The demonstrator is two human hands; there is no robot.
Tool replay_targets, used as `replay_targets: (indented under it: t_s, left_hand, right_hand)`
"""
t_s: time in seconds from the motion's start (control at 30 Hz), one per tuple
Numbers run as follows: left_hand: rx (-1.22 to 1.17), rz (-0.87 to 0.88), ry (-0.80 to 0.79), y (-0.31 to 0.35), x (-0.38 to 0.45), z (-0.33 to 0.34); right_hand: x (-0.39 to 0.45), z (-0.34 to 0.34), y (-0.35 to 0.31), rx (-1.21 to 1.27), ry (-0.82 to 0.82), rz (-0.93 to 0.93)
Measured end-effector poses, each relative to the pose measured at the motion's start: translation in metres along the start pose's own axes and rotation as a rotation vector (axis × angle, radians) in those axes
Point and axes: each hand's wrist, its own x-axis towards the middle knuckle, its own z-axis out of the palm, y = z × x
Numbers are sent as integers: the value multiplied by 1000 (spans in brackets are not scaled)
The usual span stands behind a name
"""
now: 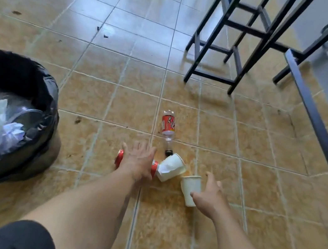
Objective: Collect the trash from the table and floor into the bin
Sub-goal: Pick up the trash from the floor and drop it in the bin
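1. The right hand (209, 195), fingers spread, is touching an upright paper cup (190, 189).
2. The left hand (138, 160) is spreading over a red can (119, 157) beside a crumpled cup (171, 167).
3. A plastic bottle (168, 127) is lying beyond; the bin (37, 102) is standing left.

Bright daylight, glare on far floor tiles (149, 5), soft stool (235, 38) shadows, wide-angle bending at edges, slight blur
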Motion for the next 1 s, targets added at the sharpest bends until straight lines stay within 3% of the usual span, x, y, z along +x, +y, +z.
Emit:
replay_targets:
  t_s: [0.3, 0.43, 0.67, 0.87, 1.0]
  left_hand:
    - [31, -12, -84, -18, 20, 20]
    - [52, -58, -49, -25, 24, 38]
    - [-82, -204, -32, -31, 15, 28]
    - [-398, -108, 313, -51, -3, -41]
    - [-427, -63, 529, -90, -25, -124]
  right_hand:
    - [46, 54, -14, 23, 59, 96]
    - [50, 72, -9, 56, 86, 134]
    - [36, 53, -7, 65, 132, 106]
    - [3, 1, -77, 219, 357, -200]
    - [-31, -22, -162, 371, 355, -527]
